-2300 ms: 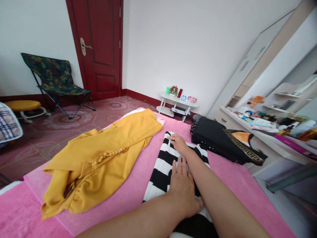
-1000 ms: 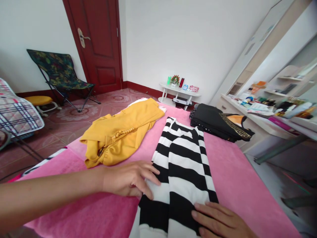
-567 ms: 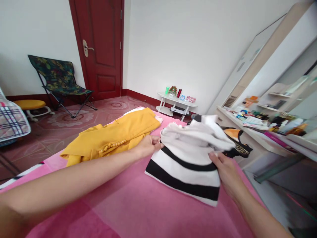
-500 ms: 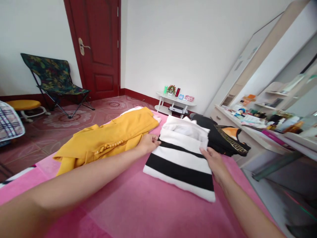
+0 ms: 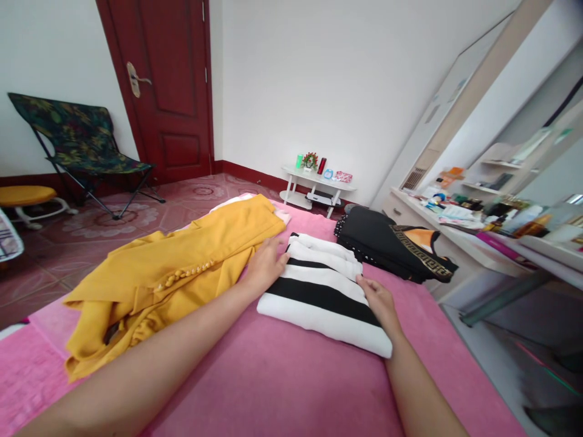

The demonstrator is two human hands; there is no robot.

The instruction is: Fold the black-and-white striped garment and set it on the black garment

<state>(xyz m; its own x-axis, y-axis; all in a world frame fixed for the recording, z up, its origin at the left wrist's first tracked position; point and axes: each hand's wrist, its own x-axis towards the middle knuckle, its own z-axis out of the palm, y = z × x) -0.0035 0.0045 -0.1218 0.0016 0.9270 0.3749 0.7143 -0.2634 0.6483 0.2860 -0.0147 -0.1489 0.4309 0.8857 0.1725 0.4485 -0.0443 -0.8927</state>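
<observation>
A black-and-white striped garment (image 5: 325,292), folded into a flat bundle, lies on the pink bed cover (image 5: 291,388) in front of me. My left hand (image 5: 264,267) grips its left edge near the far end, with the thumb on top and the other fingers partly hidden. At the opposite edge, my right hand (image 5: 377,303) pinches the cloth between thumb and fingers. Left of the bundle, a yellow garment (image 5: 182,255) with a row of knotted trim is spread out, close to my left forearm.
Dark folded clothes (image 5: 378,243) with a gold-patterned band lie at the bed's far right. Beyond them stands a cluttered dressing table (image 5: 473,237). A low white stand (image 5: 319,182) is by the wall; a folding chair (image 5: 86,139) and yellow stool (image 5: 27,195) are at left.
The striped bundle's far part has come down toward me, making it shorter and uncovering more of the dark clothes behind. Both hands stay at its sides. The view has shifted slightly right.
</observation>
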